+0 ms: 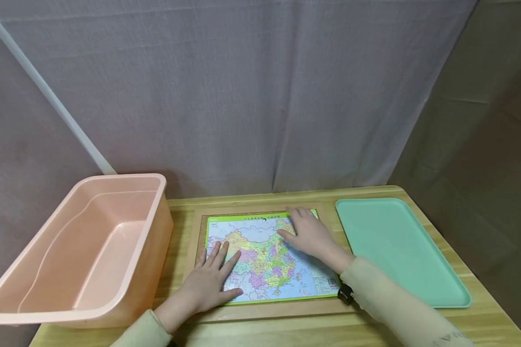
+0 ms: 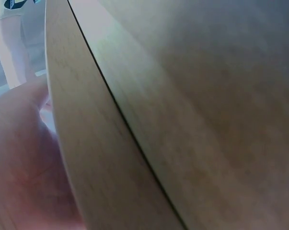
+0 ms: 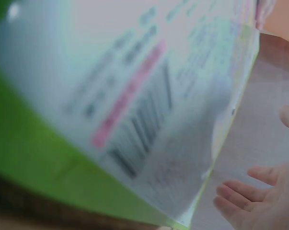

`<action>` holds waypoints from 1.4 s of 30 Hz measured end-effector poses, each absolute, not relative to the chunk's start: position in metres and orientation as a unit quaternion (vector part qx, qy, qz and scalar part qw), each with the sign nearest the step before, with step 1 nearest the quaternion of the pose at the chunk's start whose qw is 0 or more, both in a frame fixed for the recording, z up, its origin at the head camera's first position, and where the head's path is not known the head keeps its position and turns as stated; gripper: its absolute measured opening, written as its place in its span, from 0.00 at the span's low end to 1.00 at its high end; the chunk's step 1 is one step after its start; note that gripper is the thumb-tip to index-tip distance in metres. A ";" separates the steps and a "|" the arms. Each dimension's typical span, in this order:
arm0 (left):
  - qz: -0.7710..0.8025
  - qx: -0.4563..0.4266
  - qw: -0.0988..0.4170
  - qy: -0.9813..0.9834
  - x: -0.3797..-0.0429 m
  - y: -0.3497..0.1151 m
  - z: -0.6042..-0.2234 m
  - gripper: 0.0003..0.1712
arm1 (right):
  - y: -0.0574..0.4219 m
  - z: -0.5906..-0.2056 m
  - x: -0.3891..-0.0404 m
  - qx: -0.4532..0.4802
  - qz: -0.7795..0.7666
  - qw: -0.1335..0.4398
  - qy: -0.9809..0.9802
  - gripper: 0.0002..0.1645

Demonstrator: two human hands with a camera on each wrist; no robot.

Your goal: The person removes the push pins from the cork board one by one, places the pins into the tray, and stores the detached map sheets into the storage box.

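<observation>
Left hand (image 1: 206,286), fingers spread, rests at the left of the glossy rectangular map (image 1: 260,260), which lies on a flat wooden board (image 1: 278,310). Uneven palm pressure could skid it. Right hand (image 1: 311,236): fingers close together, thumb apart, upper right. Behind: creased grey cloth (image 1: 260,96).

This looks like a small indoor work corner screened off with fabric: grey cloth (image 1: 226,96) hangs like a wall behind a wood-grain table (image 1: 482,320), and a darker drape (image 1: 482,159) closes the right side. Whether it stands in a home, workshop or office cannot be told.
</observation>
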State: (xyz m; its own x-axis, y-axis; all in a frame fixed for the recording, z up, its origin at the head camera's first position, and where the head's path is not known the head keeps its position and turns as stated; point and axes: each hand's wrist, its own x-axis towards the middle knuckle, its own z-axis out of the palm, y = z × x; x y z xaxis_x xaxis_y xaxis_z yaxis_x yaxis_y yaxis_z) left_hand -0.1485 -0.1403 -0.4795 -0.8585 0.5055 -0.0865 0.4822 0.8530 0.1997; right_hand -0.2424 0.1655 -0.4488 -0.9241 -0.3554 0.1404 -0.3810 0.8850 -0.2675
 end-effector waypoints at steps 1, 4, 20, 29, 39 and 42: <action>0.087 0.259 0.066 0.960 -0.148 -0.140 -0.479 0.53 | 0.166 -0.447 -0.242 0.191 0.147 0.042 -0.970 0.48; 0.082 0.258 0.069 0.960 -0.149 -0.140 -0.480 0.53 | 0.167 -0.439 -0.242 0.191 0.148 0.037 -0.970 0.47; 0.086 0.254 0.077 0.960 -0.150 -0.140 -0.477 0.53 | 0.158 -0.429 -0.257 0.161 0.185 -0.003 -0.969 0.40; 0.083 0.252 0.079 0.961 -0.150 -0.140 -0.478 0.52 | 0.149 -0.435 -0.266 0.144 0.221 -0.017 -0.964 0.36; 0.081 0.252 0.075 0.961 -0.149 -0.140 -0.480 0.53 | 0.142 -0.442 -0.273 0.129 0.286 -0.040 -0.949 0.31; 0.078 0.253 0.075 0.961 -0.149 -0.140 -0.479 0.53 | 0.139 -0.446 -0.275 0.118 0.301 -0.041 -0.945 0.30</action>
